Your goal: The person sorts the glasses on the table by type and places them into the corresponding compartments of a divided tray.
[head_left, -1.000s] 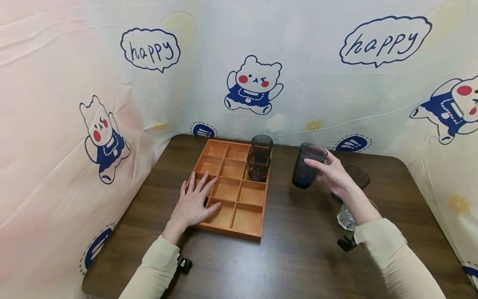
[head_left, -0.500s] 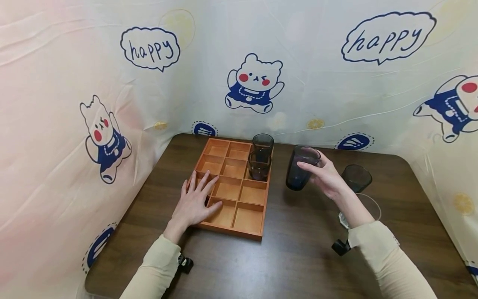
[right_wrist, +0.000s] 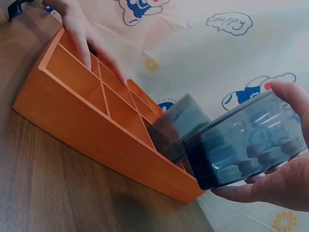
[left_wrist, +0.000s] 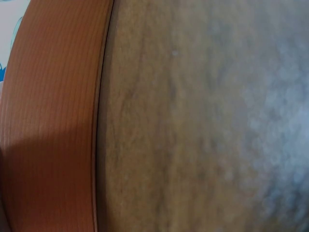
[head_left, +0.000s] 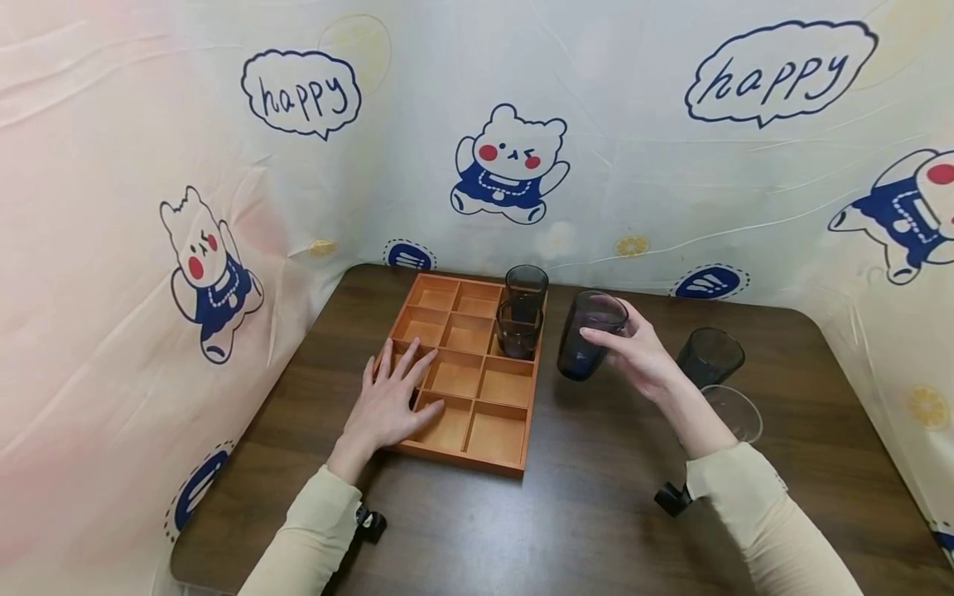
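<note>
Head view shows a person's right hand (head_left: 639, 358) gripping a tall, dark blue-grey tinted glass tumbler (head_left: 575, 354), fingers and thumb curled around its side. The tumbler hangs above the desk (head_left: 589, 513), just beside the right edge of an orange-brown wooden tray (head_left: 501, 437), leaning so that its base points toward the tray and its rim away. Right wrist view shows the same grip, with the thumb near the rim and the other fingers along the opposite side.

The left hand (head_left: 383, 407) rests on the tray's near-left part, its fingers spread and fairly straight, with nothing in their grasp. Left wrist view is filled by the tray's outer wall and the desk surface next to it.

The tray is divided into three columns and four rows. Two dark transparent glasses stand upright in its right column: one at the far end (head_left: 526, 281), the other just in front (head_left: 517, 338).

Right of the gripping hand, a dark grey glass (head_left: 710, 358) stands on the desk, and near it a clear colourless glass (head_left: 736, 414), partly hidden by the forearm. A pale cloth (head_left: 626, 99) with cartoon bears hangs behind.
</note>
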Available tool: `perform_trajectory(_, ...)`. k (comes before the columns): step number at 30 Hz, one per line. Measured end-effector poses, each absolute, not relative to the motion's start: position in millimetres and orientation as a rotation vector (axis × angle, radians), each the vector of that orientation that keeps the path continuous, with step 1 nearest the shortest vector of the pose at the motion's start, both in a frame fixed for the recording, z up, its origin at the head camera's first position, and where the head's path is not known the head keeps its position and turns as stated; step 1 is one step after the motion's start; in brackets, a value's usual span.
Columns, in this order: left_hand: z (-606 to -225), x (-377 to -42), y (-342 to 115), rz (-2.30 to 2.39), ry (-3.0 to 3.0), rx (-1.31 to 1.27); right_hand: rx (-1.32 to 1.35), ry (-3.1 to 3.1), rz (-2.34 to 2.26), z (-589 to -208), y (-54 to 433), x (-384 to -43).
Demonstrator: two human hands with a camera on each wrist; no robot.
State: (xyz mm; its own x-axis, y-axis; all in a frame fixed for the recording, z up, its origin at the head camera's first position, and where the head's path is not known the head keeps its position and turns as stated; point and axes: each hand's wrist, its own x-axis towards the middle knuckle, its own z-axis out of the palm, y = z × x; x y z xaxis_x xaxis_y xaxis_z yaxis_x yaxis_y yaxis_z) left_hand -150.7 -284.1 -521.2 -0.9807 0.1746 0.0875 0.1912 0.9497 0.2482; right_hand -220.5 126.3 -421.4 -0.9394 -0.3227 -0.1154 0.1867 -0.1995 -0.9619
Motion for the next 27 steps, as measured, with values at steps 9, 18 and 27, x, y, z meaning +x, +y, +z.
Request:
perform_trajectory(9,-520,-151,-284,-0.398,-3.064,-0.284,-0.198,1.793,-2.152,-427,115,-218)
perform_trajectory(18,-519,-151,-284,-0.410,-3.058,-0.281,-0.192,1.805,-2.128,-431,101,-215)
perform_trajectory(27,-519,-152,-283,-0.412,-3.073,-0.284,-0.212,1.706,-2.176,-438,84,-210)
